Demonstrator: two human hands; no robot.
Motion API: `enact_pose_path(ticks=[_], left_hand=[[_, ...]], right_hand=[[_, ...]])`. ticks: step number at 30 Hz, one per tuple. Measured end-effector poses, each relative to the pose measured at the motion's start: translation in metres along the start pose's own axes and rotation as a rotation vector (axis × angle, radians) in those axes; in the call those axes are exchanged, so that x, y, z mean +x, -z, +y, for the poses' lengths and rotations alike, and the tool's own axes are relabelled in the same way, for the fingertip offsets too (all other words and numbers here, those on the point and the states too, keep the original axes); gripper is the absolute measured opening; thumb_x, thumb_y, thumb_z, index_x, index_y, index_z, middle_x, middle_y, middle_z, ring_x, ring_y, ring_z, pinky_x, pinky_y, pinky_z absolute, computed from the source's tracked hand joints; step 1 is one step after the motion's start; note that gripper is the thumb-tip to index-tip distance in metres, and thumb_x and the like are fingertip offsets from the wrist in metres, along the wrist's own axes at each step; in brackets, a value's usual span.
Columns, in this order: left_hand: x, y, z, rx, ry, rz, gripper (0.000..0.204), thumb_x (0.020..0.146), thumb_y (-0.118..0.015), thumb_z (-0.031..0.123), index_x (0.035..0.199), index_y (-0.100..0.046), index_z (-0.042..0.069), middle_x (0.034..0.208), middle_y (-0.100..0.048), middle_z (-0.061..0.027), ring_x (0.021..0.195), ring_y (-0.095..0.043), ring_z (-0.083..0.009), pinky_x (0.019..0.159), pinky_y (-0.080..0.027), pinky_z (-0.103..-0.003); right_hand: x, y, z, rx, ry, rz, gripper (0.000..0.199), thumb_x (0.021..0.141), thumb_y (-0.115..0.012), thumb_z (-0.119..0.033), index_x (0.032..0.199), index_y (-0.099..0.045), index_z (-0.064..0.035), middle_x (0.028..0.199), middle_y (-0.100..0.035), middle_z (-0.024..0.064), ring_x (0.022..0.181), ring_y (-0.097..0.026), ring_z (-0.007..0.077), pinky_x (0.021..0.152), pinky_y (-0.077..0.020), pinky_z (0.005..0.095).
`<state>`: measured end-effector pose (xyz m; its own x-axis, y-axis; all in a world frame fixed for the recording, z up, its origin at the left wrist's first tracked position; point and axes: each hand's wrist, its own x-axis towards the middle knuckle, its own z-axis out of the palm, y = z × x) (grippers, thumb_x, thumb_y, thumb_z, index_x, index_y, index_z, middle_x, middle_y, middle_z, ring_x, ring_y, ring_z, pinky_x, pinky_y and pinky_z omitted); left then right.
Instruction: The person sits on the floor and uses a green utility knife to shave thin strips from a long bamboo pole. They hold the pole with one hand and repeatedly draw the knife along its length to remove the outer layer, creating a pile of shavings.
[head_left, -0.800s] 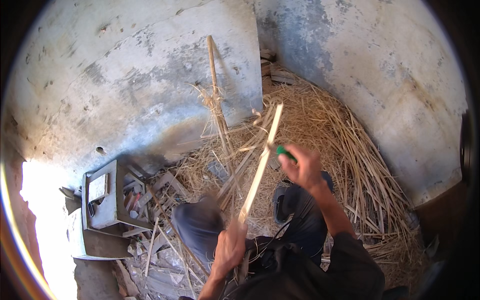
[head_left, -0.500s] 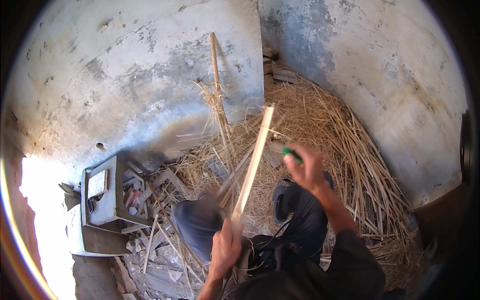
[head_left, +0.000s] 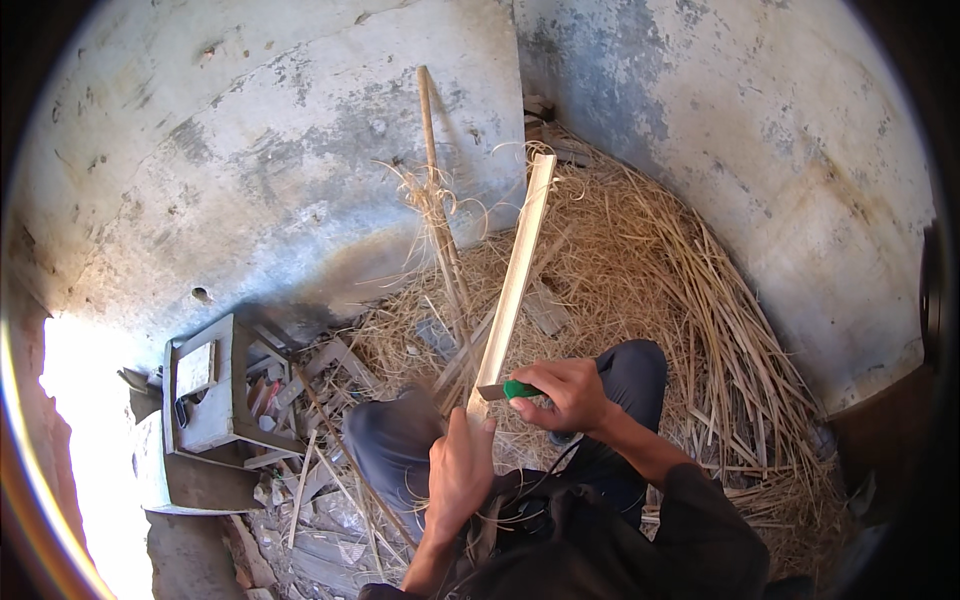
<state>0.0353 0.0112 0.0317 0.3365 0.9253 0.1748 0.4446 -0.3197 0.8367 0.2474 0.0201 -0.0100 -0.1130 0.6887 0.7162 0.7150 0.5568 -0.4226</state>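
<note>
My left hand (head_left: 460, 468) is closed round the lower end of a long pale split-bamboo strip (head_left: 517, 270), which slants up and away from me. A thin curled shaving hangs at its far end. My right hand (head_left: 568, 395) grips the green handle of a knife (head_left: 518, 389). The short blade lies across the strip, just above my left fingers, and appears to touch it. My fingers hide part of the handle and the strip's near end.
Shavings and thin strips (head_left: 640, 250) heap in the corner. An upright stick (head_left: 430, 130) leans by the wall (head_left: 300, 130). At left, a worn wooden stool (head_left: 215, 400) lies among scraps. My bent knees (head_left: 635, 385) flank the strip.
My right hand has come down and toward me with the knife, from beside the strip to its lower part. The strip's far end has risen slightly.
</note>
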Motion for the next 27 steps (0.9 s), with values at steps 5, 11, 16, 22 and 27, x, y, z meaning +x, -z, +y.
enact_pose_path(ticks=[5, 11, 16, 22, 27], left_hand=[[-0.001, 0.001, 0.001, -0.031, 0.082, -0.045, 0.023, 0.104, -0.06, 0.014, 0.098, -0.048, -0.004, 0.073, -0.06, -0.0306, 0.074, -0.062, -0.0535, 0.058, -0.044, -0.054], [-0.002, 0.006, -0.007, -0.086, 0.086, -0.12, 0.023, 0.106, -0.058, 0.017, 0.1, -0.05, -0.004, 0.072, -0.06, -0.0288, 0.071, -0.06, -0.0534, 0.06, -0.045, -0.053], [-0.003, 0.014, 0.001, -0.162, 0.172, -0.185, 0.023, 0.108, -0.054, 0.019, 0.105, -0.054, -0.005, 0.073, -0.06, -0.0268, 0.07, -0.06, -0.0504, 0.063, -0.046, -0.049], [-0.005, 0.019, 0.003, -0.172, 0.194, -0.229, 0.024, 0.108, -0.053, 0.019, 0.113, -0.056, -0.005, 0.075, -0.062, -0.0273, 0.073, -0.063, -0.0503, 0.065, -0.047, -0.047], [-0.009, 0.021, 0.0, -0.157, 0.194, -0.25, 0.025, 0.108, -0.054, 0.019, 0.114, -0.056, -0.005, 0.076, -0.062, -0.0282, 0.078, -0.064, -0.0521, 0.066, -0.048, -0.048]], right_hand=[[0.005, 0.005, 0.0, -0.058, 0.041, 0.001, 0.022, 0.087, -0.079, -0.03, 0.096, -0.074, -0.0109, 0.073, -0.068, 0.0006, 0.057, -0.067, 0.0183, 0.051, -0.0526, 0.0319], [0.009, 0.008, 0.0, -0.056, 0.071, 0.03, 0.025, 0.088, -0.077, -0.031, 0.095, -0.075, -0.0068, 0.069, -0.065, 0.0021, 0.053, -0.063, 0.0187, 0.05, -0.0516, 0.0328], [0.013, 0.012, 0.0, -0.081, 0.091, 0.04, 0.027, 0.088, -0.075, -0.035, 0.094, -0.075, -0.0084, 0.067, -0.063, 0.0012, 0.052, -0.062, 0.0179, 0.049, -0.0501, 0.0328], [0.013, 0.02, -0.001, -0.124, 0.101, -0.002, 0.028, 0.088, -0.075, -0.036, 0.094, -0.075, -0.0091, 0.067, -0.063, 0.0006, 0.051, -0.061, 0.0178, 0.049, -0.0493, 0.0331], [0.013, 0.02, 0.007, -0.101, 0.094, 0.058, 0.026, 0.088, -0.075, -0.035, 0.093, -0.075, -0.0098, 0.069, -0.065, 0.0009, 0.052, -0.061, 0.0186, 0.049, -0.0494, 0.0328]])
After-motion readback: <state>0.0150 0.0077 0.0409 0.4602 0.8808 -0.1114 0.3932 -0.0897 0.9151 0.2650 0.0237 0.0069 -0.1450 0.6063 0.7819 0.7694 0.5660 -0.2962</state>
